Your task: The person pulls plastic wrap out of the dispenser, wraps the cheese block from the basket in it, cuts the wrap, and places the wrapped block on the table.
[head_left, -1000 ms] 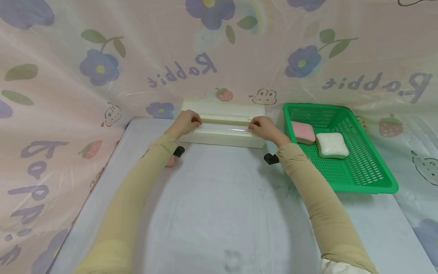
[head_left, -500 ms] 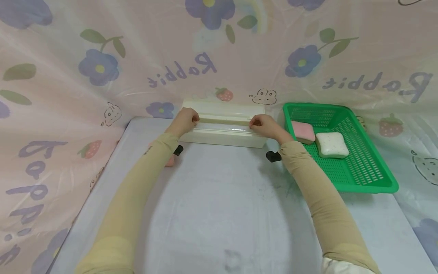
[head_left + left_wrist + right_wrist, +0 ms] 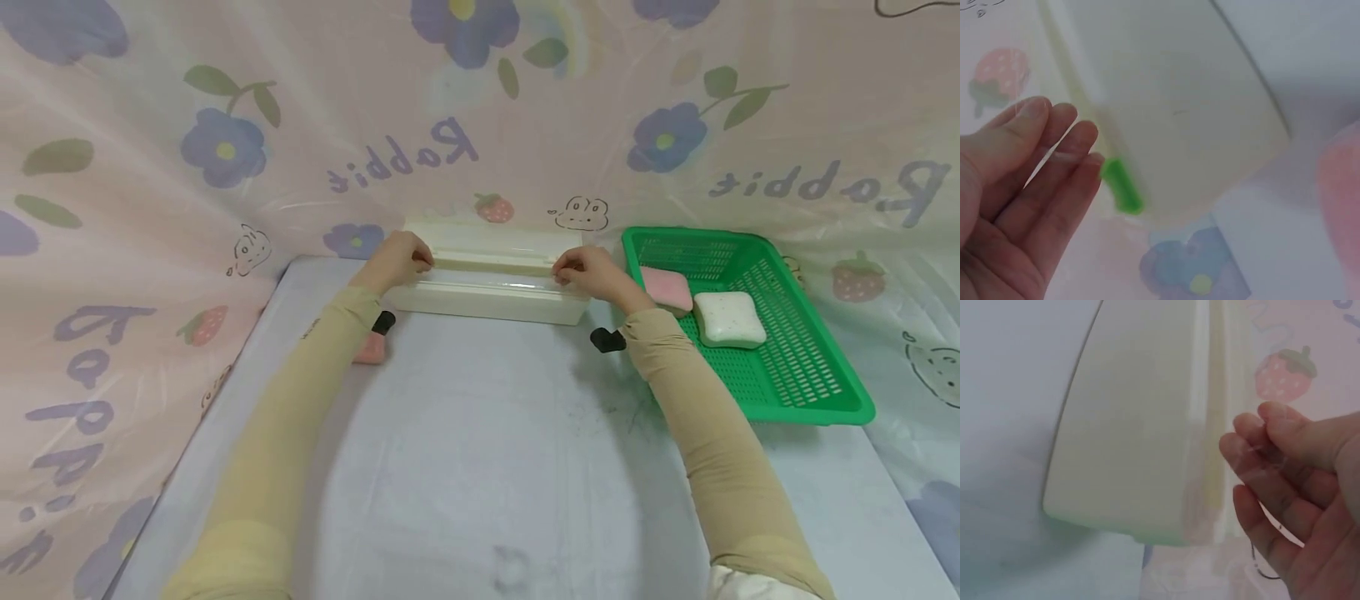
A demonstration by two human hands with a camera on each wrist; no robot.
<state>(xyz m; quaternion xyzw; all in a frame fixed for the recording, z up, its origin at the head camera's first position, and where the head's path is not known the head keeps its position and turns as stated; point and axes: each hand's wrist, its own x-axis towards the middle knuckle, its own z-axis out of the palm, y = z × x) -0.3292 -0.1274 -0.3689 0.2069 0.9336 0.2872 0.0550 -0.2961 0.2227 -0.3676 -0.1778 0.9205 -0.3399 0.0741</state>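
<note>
A long off-white cling film dispenser [image 3: 487, 302] stands at the back of the table, its lid raised against the curtain. Clear cling film [image 3: 495, 279] shines across its top. My left hand [image 3: 401, 260] pinches the film at the left end, thumb against the index finger. At the right end, my right hand [image 3: 596, 273] pinches it too, and a wrinkled bit of film [image 3: 1263, 462] crosses the fingers in the right wrist view. A green piece [image 3: 1122, 187] shows on the dispenser's end in the left wrist view, beside the fingertips.
A green plastic basket [image 3: 813, 337] to the right holds a pink sponge-like block [image 3: 666, 290] and a white pillow-shaped block [image 3: 729, 319]. Another pink block [image 3: 371, 348] lies partly hidden by the left forearm. A printed curtain [image 3: 525, 133] hangs behind the table.
Both hands stay at the dispenser's ends and have spread slightly apart. More of the pink block by the left forearm shows now.
</note>
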